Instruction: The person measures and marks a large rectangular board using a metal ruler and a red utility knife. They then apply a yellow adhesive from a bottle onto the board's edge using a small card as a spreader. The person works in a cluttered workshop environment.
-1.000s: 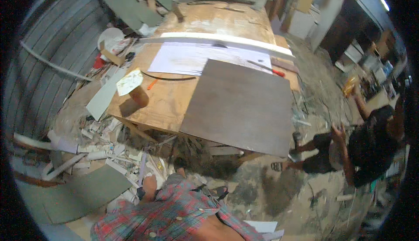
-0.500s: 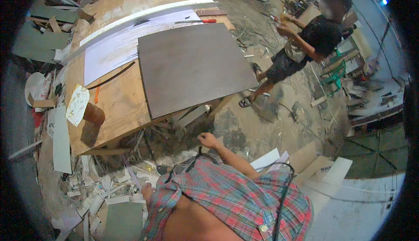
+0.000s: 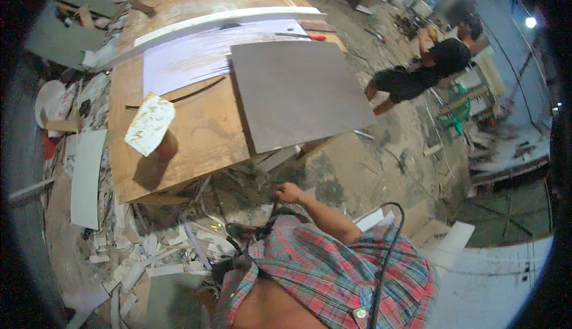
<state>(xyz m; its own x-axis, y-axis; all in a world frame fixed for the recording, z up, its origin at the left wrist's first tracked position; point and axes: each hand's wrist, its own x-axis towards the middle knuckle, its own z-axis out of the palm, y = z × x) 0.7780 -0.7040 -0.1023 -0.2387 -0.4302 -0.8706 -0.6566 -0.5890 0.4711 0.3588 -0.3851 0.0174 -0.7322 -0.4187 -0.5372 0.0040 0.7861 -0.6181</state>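
Note:
My right hand [image 3: 289, 192] is closed in front of the table's near edge, around a thin dark piece I cannot make out. My left hand [image 3: 207, 298] is low beside my shirt, dim and partly covered, so its fingers do not show. Ahead, a grey-brown square panel [image 3: 301, 93] lies on the wooden worktable [image 3: 208, 117], its near right side sticking out past the edge. Left of it are a white sheet [image 3: 185, 61] with dark smears and a dark curved strip [image 3: 199, 90]. A smeared white scrap [image 3: 150, 124] rests on a brown can [image 3: 168, 144].
A long white strip [image 3: 226, 22] and a red-handled tool [image 3: 316, 37] lie farther back. Offcuts [image 3: 143, 263] litter the floor at left. Another person [image 3: 426, 67] bends over at the far right near a green chair [image 3: 457, 108]. A black cable [image 3: 390, 257] runs over my shirt.
My view has shifted, so the table sits farther right. My left hand has dropped lower and closer to my body. The other person has bent over and turned away.

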